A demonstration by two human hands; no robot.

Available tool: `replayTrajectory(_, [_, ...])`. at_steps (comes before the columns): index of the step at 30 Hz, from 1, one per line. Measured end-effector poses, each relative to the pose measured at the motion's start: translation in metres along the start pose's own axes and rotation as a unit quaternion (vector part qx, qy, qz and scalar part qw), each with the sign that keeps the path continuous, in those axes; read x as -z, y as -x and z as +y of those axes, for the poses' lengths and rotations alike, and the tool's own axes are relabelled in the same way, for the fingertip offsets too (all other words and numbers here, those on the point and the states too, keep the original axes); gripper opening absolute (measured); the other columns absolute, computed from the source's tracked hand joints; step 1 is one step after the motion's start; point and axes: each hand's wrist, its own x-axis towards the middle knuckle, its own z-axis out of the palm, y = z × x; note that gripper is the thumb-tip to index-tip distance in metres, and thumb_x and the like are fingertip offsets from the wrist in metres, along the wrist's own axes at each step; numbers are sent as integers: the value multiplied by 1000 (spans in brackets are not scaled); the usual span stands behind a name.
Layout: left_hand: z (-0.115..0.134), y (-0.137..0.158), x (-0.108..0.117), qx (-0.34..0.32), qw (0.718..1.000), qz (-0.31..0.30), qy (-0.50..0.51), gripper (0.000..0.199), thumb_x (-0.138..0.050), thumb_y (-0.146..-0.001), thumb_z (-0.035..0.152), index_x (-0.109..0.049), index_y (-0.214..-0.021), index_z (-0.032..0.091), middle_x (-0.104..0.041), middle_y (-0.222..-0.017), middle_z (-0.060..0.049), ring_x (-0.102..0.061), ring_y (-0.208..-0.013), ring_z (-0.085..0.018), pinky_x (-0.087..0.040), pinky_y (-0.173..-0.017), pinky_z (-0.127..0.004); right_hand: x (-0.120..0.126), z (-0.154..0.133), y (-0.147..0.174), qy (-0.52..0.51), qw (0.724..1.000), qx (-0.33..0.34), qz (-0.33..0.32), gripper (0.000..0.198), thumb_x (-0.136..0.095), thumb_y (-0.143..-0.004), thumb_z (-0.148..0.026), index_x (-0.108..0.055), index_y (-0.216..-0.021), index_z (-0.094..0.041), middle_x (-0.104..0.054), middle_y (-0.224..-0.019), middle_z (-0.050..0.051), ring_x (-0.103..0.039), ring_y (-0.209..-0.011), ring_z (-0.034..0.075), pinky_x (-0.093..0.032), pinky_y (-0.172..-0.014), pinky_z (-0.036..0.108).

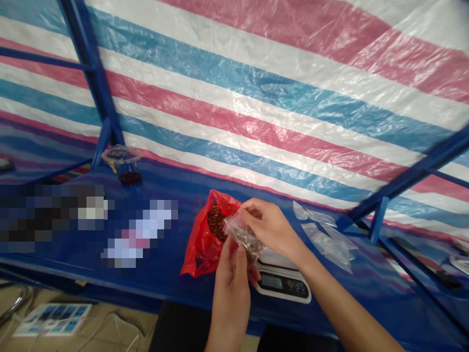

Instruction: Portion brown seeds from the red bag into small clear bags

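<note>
Between my two hands is a small clear zip bag [246, 235] with brownish-grey pieces inside, held above the table. My left hand [234, 274] grips its lower part from beneath, with the thumb in front. At the bag's top edge, my right hand [269, 225] pinches the zip strip. Just behind and to the left stands an open red plastic bag [205, 244] filled with dark brown beans or nuts [217, 222]. A white digital scale [284, 286] lies under and right of my hands; its display is lit but too blurred to read.
Several flat clear zip bags [326, 239] lie on the blue table [161, 278] at the right. A clear lidded cup [126, 166] with dark liquid stands at the back left. Blue metal posts [98, 83] and striped plastic sheeting [256, 107] rise behind.
</note>
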Motion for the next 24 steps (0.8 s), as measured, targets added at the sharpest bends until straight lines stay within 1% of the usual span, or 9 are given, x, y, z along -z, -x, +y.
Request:
replayTrajectory(3, [-1,-2,1,18,1000,1,19,78,-67,-82,74,-62,-135,16,-60,-59,1,-57,-52,-15,-46,-51,-25,-12,6,-8,10,1000,6,-21,14,-59,-88,-24,-72,-84,-22,-76,-78,3,-69,-69,18,-51,-64,28])
replayTrajectory(5, [-1,-4,3,32,999,12,31,71,-69,-81,73,-66,-124,17,-62,-62,-1,-58,-55,-15,-47,-52,-25,-17,9,-11,15,1000,6,-26,14,-58,-87,-23,-71,-82,-22,-76,-77,3,-69,-68,18,-50,-62,28])
replayTrajectory(7, [-2,-6,6,43,998,18,39,66,-70,-81,72,-67,-118,17,-63,-66,-1,-60,-58,-16,-48,-54,-25,-21,11,-13,21,999,2,-34,14,-58,-86,-23,-71,-82,-22,-76,-79,3,-69,-69,19,-49,-62,28])
replayTrajectory(10, [-7,-9,9,46,998,16,44,72,-70,-79,74,-65,-123,17,-63,-66,-1,-58,-55,-15,-46,-51,-25,-22,10,-14,22,998,-7,-51,16,-56,-88,-25,-70,-80,-22,-77,-80,2,-70,-71,19,-50,-63,28])
replayTrajectory(14, [-17,-12,9,43,997,28,53,82,-68,-83,69,-52,-144,18,-64,-67,0,-57,-53,-14,-43,-48,-23,-20,10,-10,11,999,1,-49,18,-56,-89,-27,-70,-79,-23,-76,-80,2,-69,-73,19,-51,-66,28])
replayTrajectory(16, [-19,-12,9,41,998,29,48,84,-68,-85,68,-47,-150,19,-63,-66,1,-57,-52,-13,-43,-48,-22,-19,12,-7,1,999,1,-45,17,-56,-89,-29,-70,-81,-23,-76,-82,2,-70,-75,19,-52,-66,29])
replayTrajectory(18, [-19,-12,11,44,998,16,35,83,-68,-84,68,-50,-148,19,-63,-66,1,-57,-52,-13,-43,-47,-22,-19,14,-4,-3,999,-9,-44,18,-57,-91,-30,-71,-82,-23,-76,-81,2,-70,-75,20,-52,-66,29])
replayTrajectory(21, [-16,-12,15,57,998,-29,22,74,-69,-84,66,-58,-139,19,-66,-72,-2,-60,-54,-15,-47,-50,-24,-20,16,-1,9,999,-6,-39,19,-57,-92,-29,-72,-82,-22,-78,-83,3,-71,-77,20,-52,-67,29])
replayTrajectory(24, [-14,-13,18,58,997,-53,26,67,-68,-87,63,-59,-136,19,-70,-81,-5,-63,-58,-15,-50,-53,-25,-21,17,0,15,999,2,-35,19,-57,-92,-28,-73,-84,-22,-79,-86,4,-72,-80,21,-52,-71,29])
